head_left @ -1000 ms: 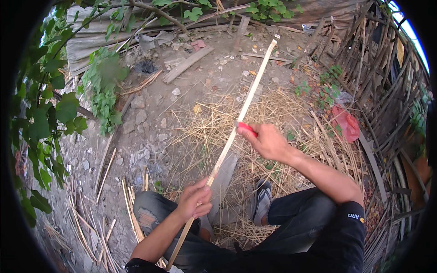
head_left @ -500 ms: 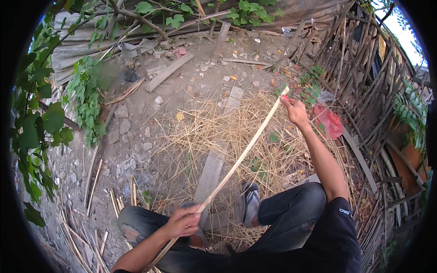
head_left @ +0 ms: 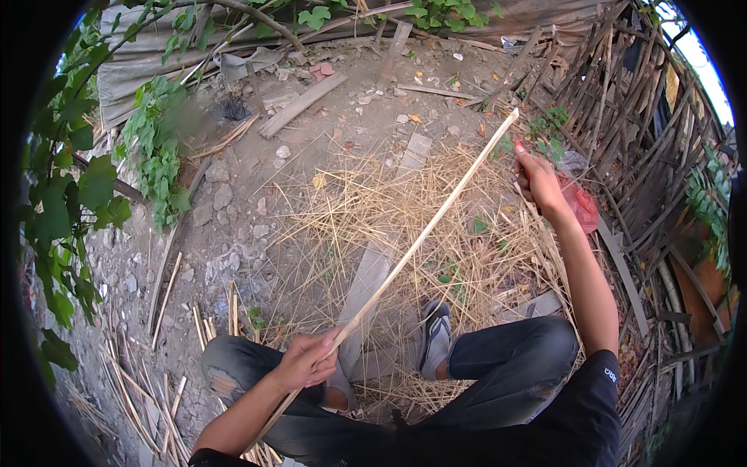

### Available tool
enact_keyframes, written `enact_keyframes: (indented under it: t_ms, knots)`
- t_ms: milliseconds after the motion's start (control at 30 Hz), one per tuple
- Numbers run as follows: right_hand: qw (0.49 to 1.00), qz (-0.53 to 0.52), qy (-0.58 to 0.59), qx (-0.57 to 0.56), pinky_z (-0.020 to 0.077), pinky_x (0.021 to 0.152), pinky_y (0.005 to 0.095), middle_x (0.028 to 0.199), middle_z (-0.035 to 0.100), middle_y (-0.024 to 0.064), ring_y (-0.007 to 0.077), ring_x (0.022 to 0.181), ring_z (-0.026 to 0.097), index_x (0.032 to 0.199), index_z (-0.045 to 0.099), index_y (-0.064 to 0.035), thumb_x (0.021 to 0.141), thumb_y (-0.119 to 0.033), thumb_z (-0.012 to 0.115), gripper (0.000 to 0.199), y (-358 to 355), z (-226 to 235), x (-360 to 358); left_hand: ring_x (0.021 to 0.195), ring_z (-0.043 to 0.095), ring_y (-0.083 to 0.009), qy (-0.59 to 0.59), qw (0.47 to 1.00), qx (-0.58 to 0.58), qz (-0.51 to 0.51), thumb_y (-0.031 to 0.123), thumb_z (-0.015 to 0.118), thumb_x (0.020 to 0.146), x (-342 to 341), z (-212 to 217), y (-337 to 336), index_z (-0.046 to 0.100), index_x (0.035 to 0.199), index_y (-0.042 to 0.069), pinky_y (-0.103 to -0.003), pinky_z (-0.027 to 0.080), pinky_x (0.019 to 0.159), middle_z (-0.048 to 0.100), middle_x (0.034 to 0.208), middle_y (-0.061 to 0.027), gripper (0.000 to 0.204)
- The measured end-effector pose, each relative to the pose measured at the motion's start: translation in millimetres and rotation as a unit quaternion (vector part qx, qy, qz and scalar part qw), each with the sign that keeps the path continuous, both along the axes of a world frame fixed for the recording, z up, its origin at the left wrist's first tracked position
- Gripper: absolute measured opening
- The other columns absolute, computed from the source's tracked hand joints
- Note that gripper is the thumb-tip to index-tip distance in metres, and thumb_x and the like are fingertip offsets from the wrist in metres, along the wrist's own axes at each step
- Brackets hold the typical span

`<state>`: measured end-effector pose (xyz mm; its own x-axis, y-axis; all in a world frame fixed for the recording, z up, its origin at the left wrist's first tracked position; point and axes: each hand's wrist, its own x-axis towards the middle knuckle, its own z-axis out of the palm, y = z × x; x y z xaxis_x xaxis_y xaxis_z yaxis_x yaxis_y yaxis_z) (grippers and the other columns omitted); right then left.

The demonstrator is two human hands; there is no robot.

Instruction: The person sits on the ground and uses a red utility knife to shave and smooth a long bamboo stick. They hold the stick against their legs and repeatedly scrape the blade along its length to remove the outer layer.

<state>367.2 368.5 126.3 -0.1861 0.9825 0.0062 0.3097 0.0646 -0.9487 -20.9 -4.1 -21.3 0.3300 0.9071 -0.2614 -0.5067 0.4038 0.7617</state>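
Note:
A long pale strip of split bamboo or wood (head_left: 432, 226) slants from my lap up toward the far right. My left hand (head_left: 310, 362) is closed around its lower part, near my left knee. The strip's far end stands free in the air, a short way left of my right hand (head_left: 538, 180). That hand is curled, with a small red thing at the thumb; what its fingers hold is too small to make out. Thin straw-like shavings (head_left: 342, 204) lie heaped on the ground beneath the strip.
A grey plank (head_left: 366, 284) lies under the shavings between my feet. More pale strips (head_left: 167, 405) rest at my lower left. On the right stands a stick fence (head_left: 622, 132), with a red plastic bag (head_left: 580, 206) near it. Stones and leafy vines (head_left: 156, 148) are at the left.
My right hand has come off the strip's far end and moved right. The strip's tip has swung up and right, while my left hand keeps its grip.

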Motion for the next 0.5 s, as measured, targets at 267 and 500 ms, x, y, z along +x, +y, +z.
enact_keyframes:
  t_ms: [267, 500]
  knots:
    - [0.889, 0.336, -0.276, 0.145, 0.0528, 0.066, 0.0536, 0.066, 0.064, 0.0239, 0.0448, 0.064, 0.066, 0.086, 0.065, -0.0001, 0.107, -0.047, 0.053, 0.053, -150.4, -29.4, -124.1, 0.048, 0.034, -0.0041, 0.091, 0.983, 0.058, 0.150, 0.014, 0.053, 0.112, 33.2, 18.2, 49.3, 0.048, 0.157, 0.009, -0.024, 0.028, 0.044, 0.039, 0.064, 0.0060, 0.046]
    - [0.875, 0.366, -0.284, 0.142, 0.0552, 0.068, 0.0555, 0.069, 0.067, 0.0234, 0.0474, 0.070, 0.069, 0.090, 0.067, -0.0022, 0.105, -0.048, 0.056, 0.049, -169.9, -35.0, -151.2, 0.051, 0.034, -0.0026, 0.130, 0.974, 0.092, 0.162, 0.013, 0.057, 0.110, 39.9, 25.0, 52.1, 0.050, 0.156, 0.008, -0.024, 0.028, 0.047, 0.042, 0.065, 0.0073, 0.046]
